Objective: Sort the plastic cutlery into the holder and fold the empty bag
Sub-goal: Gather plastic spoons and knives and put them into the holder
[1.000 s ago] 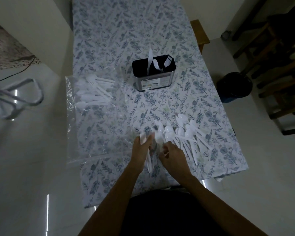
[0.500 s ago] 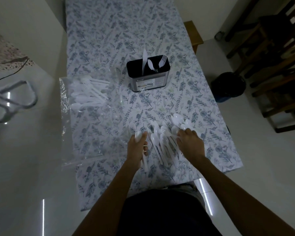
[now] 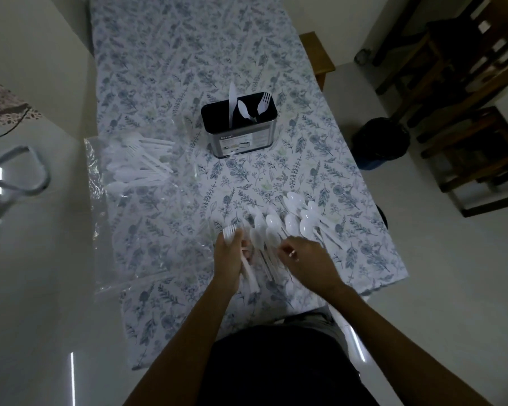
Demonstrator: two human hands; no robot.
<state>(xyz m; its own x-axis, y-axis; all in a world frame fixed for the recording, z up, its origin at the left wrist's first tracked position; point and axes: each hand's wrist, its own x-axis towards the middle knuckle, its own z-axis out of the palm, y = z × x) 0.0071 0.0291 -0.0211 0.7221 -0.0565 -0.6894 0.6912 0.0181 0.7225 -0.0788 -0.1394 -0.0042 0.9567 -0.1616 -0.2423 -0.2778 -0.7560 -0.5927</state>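
A metal cutlery holder (image 3: 241,139) with a black inside stands mid-table, holding a white knife, a spoon and a fork. Loose white plastic spoons (image 3: 294,221) lie in a row near the table's front edge. My left hand (image 3: 232,253) grips a bunch of white forks (image 3: 248,269), tines pointing away from me. My right hand (image 3: 302,259) rests on the spoon handles just right of it, fingers curled; whether it holds one is hidden. A clear plastic bag (image 3: 135,165) at the table's left edge has more cutlery inside.
The table wears a blue floral cloth (image 3: 188,54). A dark bin (image 3: 379,142) stands on the floor to the right, with wooden chairs (image 3: 467,98) beyond it. A metal frame (image 3: 9,177) sits on the floor at left.
My right hand has shifted left from the right-hand spoons toward the middle of the pile. My left hand still holds the forks in about the same place.
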